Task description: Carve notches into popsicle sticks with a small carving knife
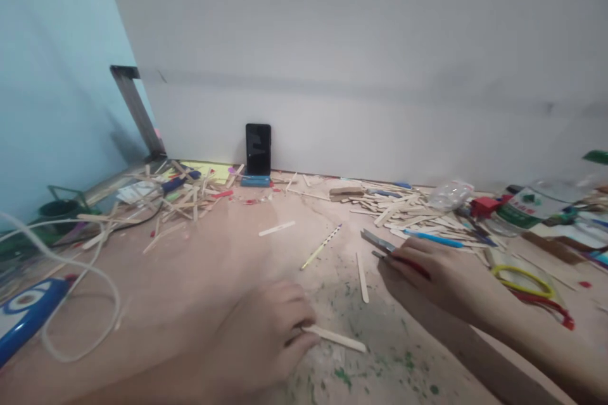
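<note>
Low in the middle of the head view, my left hand (270, 329) is closed, pinching one end of a wooden craft stick (337, 338) between thumb and fingers. The stick's free end points right, just over the stained tabletop. On the right side my right hand (430, 266) is closed around scissors (380, 242) with a red handle; their metal blades point up and left, and the palm hides most of the handle. Between the hands lies a loose craft stick (362, 277). A yellow striped pencil (321, 247) and another stick (277, 228) rest farther back.
A phone (258, 149) stands in a blue holder against the white board (332, 63). Piles of sticks (418, 212) lie at the back. A plastic bottle (532, 205) and yellow ring (522, 280) are right; a white cable (114, 294) and blue object (33, 316) are left.
</note>
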{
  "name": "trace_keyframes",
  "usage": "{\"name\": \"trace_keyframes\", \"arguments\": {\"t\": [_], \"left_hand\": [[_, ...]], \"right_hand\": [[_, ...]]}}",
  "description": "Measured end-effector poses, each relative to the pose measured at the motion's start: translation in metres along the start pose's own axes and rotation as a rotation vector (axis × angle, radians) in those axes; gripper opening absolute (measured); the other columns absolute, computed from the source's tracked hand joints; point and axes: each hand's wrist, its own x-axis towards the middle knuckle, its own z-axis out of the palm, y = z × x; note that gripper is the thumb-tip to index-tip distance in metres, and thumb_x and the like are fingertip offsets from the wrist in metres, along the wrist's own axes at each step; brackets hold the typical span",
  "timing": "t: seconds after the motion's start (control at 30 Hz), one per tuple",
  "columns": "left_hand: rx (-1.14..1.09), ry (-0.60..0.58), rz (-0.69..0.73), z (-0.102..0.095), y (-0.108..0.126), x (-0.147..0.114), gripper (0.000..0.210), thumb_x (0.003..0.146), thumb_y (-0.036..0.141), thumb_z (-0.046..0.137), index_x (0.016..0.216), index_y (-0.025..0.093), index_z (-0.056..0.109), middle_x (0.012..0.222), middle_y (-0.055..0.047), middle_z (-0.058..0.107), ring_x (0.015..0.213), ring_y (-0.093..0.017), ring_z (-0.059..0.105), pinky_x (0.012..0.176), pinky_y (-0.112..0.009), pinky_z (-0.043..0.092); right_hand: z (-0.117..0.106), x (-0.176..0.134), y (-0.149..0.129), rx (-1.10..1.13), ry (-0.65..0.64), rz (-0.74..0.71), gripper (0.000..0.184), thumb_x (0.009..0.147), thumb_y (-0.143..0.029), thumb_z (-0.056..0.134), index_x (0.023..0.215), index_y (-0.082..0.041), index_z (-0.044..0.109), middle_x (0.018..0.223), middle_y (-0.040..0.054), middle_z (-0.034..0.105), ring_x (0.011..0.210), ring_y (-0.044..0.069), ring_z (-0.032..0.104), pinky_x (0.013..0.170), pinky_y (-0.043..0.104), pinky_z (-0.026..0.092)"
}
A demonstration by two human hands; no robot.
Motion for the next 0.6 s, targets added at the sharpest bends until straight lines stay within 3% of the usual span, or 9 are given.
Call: {"name": "trace_keyframes", "arguments": {"t": [0.1,0.13,0.2,0.33,0.47,0.6], "left_hand": [[0.012,-0.043,0.014,0.000,-0.001,0.000,0.019,0.115,0.020,0.095,0.100,0.021,0.082,0.101,0.000,0.084,0.097,-0.021,0.080,0.090,-0.033,0.064],[0.018,-0.059,0.019,0.000,-0.002,0.001,0.019,0.117,0.020,0.093,0.101,0.020,0.082,0.103,0.000,0.084,0.099,-0.021,0.081,0.092,-0.035,0.067],[0.030,-0.088,0.029,0.001,-0.002,0.000,0.018,0.121,0.022,0.089,0.104,0.019,0.083,0.106,-0.001,0.084,0.103,-0.022,0.082,0.097,-0.039,0.071],[0.061,-0.115,0.042,0.000,-0.003,0.000,0.021,0.123,0.024,0.089,0.104,0.019,0.082,0.106,0.000,0.084,0.103,-0.021,0.083,0.098,-0.039,0.074],[0.095,-0.095,0.050,-0.001,-0.003,0.000,0.021,0.120,0.021,0.089,0.102,0.019,0.081,0.103,0.001,0.082,0.098,-0.020,0.080,0.095,-0.037,0.071],[0.131,-0.064,0.055,-0.001,-0.004,0.001,0.020,0.122,0.021,0.084,0.102,0.019,0.083,0.101,-0.001,0.081,0.098,-0.022,0.077,0.093,-0.038,0.064]], "right_hand": [[0.004,0.038,-0.013,0.006,-0.053,-0.107,0.015,0.126,-0.036,0.086,0.132,-0.023,0.087,0.130,0.0076,0.089,0.107,0.023,0.087,0.092,0.040,0.078],[0.008,0.053,-0.020,0.012,-0.077,-0.142,0.020,0.125,-0.035,0.087,0.142,-0.023,0.086,0.141,0.0099,0.089,0.119,0.027,0.088,0.100,0.046,0.079],[0.015,0.082,-0.032,0.023,-0.123,-0.216,0.028,0.123,-0.037,0.091,0.146,-0.022,0.086,0.149,0.0116,0.087,0.124,0.029,0.088,0.105,0.051,0.079],[0.029,0.123,-0.049,0.027,-0.207,-0.310,0.030,0.122,-0.037,0.092,0.146,-0.021,0.085,0.139,0.0092,0.088,0.119,0.029,0.088,0.103,0.050,0.079],[0.030,0.128,-0.047,0.043,-0.206,-0.270,0.026,0.121,-0.039,0.093,0.138,-0.020,0.086,0.139,0.0095,0.088,0.118,0.028,0.088,0.101,0.049,0.079],[0.016,0.106,-0.044,0.185,-0.107,-0.138,0.024,0.123,-0.042,0.091,0.129,-0.020,0.085,0.130,0.0075,0.087,0.113,0.026,0.086,0.100,0.048,0.077]]}}
